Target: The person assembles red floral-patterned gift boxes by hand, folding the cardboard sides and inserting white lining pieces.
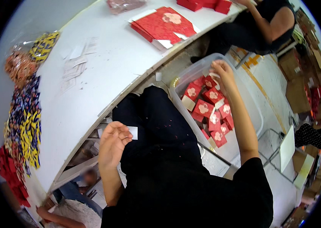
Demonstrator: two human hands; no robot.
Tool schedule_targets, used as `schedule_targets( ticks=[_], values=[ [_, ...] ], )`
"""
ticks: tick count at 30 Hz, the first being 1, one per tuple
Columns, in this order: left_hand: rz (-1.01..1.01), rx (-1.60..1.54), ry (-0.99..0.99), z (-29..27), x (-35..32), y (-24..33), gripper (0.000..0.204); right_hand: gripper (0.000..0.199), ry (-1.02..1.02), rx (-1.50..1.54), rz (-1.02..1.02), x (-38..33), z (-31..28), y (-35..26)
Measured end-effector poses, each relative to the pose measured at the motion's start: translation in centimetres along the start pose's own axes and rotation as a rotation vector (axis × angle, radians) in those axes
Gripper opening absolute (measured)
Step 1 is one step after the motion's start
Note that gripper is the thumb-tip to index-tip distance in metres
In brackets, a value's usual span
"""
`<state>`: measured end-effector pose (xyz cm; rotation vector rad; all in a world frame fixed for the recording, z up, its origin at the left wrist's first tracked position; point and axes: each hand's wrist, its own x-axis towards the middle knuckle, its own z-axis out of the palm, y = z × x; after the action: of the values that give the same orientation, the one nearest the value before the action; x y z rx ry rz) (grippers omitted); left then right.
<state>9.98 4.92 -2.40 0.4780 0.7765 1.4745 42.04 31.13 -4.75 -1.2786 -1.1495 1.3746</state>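
My left hand (pixel 113 142) is over my lap with its fingers curled. A small white card (pixel 133 132) sticks out from between its fingertips, above my dark trousers (pixel 156 117). My right hand (pixel 224 76) reaches out over a clear plastic bin (pixel 258 110) on the right. Its fingers are bent together near the bin's far end; whatever they may hold is hidden or too small to make out. Below that hand, several small red boxes (pixel 203 109) with pale flower shapes lie jumbled in the bin.
A white table (pixel 88 87) curves along my left, bearing loose paper slips (pixel 75 68), a stack of flat red boxes (pixel 164 24) and heaps of patterned pieces (pixel 31 129). One person (pixel 270 26) sits beyond the bin, another (pixel 73 193) at lower left. Cartons (pixel 297 91) stand far right.
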Motion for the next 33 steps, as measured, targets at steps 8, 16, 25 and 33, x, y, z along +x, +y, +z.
schedule_targets(
  ticks=[8,16,25,33],
  values=[
    [0.129,-0.032,0.069,-0.2,-4.8,-1.7,0.019,0.105,0.16,-0.83,-0.254,13.3,7.8,-1.9],
    [0.191,0.075,0.136,-0.7,-8.0,-3.0,0.02,0.086,0.267,-1.166,-0.56,9.4,8.2,-6.4],
    [0.166,0.47,-0.077,4.7,-1.8,-1.8,0.021,0.052,0.262,-1.432,-0.75,6.4,7.6,-6.5],
    [0.211,0.497,-0.084,6.8,0.1,-2.8,0.019,0.096,-0.017,-1.206,-0.698,8.9,11.0,-6.3]
  ],
)
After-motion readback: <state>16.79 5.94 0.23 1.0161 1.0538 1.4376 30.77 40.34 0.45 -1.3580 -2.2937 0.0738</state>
